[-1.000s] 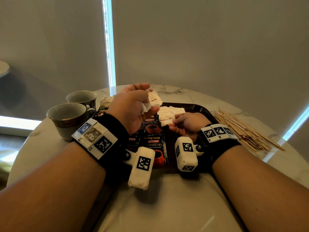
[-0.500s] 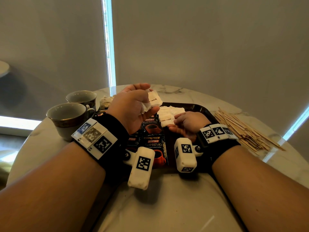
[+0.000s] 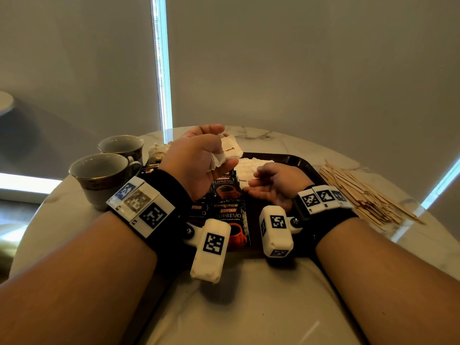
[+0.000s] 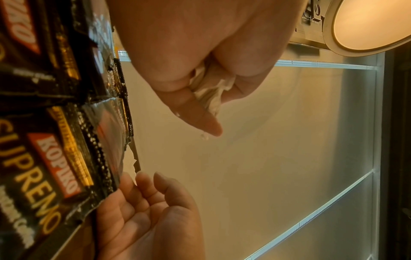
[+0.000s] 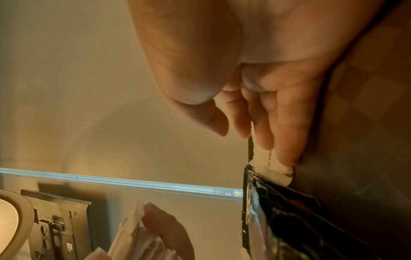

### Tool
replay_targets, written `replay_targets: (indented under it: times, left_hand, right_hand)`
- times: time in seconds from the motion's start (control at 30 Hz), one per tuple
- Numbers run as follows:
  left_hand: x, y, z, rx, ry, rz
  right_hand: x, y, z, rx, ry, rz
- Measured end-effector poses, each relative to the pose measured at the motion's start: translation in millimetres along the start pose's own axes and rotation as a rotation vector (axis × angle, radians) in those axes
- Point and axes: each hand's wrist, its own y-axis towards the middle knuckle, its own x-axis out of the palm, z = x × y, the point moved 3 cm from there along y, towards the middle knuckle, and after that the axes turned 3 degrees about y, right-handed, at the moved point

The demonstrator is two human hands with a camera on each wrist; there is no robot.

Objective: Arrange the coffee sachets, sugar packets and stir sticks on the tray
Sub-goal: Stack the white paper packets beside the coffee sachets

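My left hand [image 3: 199, 155] is raised over the dark tray [image 3: 293, 159] and grips a bunch of white sugar packets [image 3: 230, 149], also seen crumpled in the palm [image 4: 209, 91]. Black Kopiko coffee sachets [image 3: 227, 211] lie in rows on the tray's left half. My right hand [image 3: 268, 181] lies low on the tray with straight fingers resting on a white sugar packet [image 5: 275, 164] beside a sachet's edge. More white sugar packets [image 3: 251, 164] lie at the tray's far middle. Wooden stir sticks [image 3: 358, 192] are heaped on the table right of the tray.
Two grey cups [image 3: 99, 175] stand on the marble table [image 3: 249, 307] left of the tray. A crumpled pile of packets [image 3: 156, 153] lies behind them. A wall and a bright window strip close off the far side.
Almost nothing moved. My left hand keeps the sugar packets raised, and my right hand stays low on the tray, its fingers shifting slightly on the packet.
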Motion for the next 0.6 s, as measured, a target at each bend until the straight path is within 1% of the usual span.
replay_targets:
  times: [0.13,0.23,0.33,0.4,0.47,0.53,0.6]
  left_hand:
    - [2,-1,-1,-0.025,0.014,-0.033]
    - [4,-4,-1,-0.036,0.030,-0.084]
    - [6,-4,0,-0.030,0.045,-0.104]
    - [5,-4,0,-0.020,0.067,-0.099]
    - [6,-5,0,-0.008,0.070,-0.093]
    - [6,-6,0,0.005,0.075,-0.088]
    - [7,-7,0,0.012,0.086,-0.083]
  right_hand:
    - [-1,0,-1,-0.027,0.001,0.003]
    - [-1,-3,-10,-0.134,0.076,-0.012]
    - [2,-15,-24,-0.256,0.146,-0.110]
    - [7,-26,-27,-0.294,0.096,-0.210]
    - [11,-36,-25,-0.292,0.041,-0.296]
    - [15,-43,-23,-0.291,-0.018,-0.334]
    - [19,-48,-21,-0.316,-0.087,-0.324]
